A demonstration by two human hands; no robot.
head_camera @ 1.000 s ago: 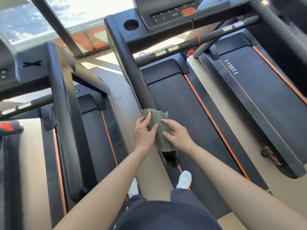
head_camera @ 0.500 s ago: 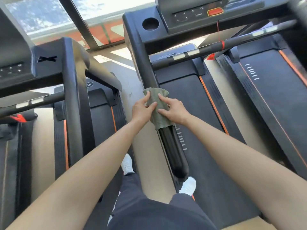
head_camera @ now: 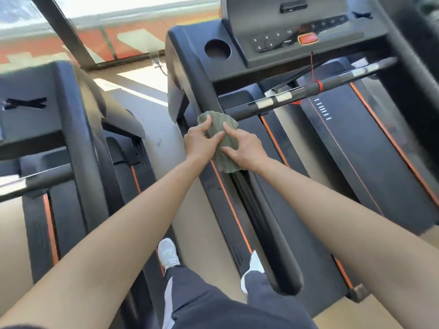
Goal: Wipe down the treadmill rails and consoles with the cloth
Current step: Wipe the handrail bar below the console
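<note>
green cloth (head_camera: pixel 223 160) is draped over the rail (head_camera: pixel 263 224) | gripped by left hand (head_camera: pixel 198 142) and right hand (head_camera: pixel 245 149), fingers curled round it

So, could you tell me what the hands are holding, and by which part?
Both grip the green cloth wrapped over the treadmill rail: left hand on its upper left, right hand on its right side.

Single head-worn view, high above — facing forward and down, close over the treadmill rail (head_camera: pixel 259 210)
</note>
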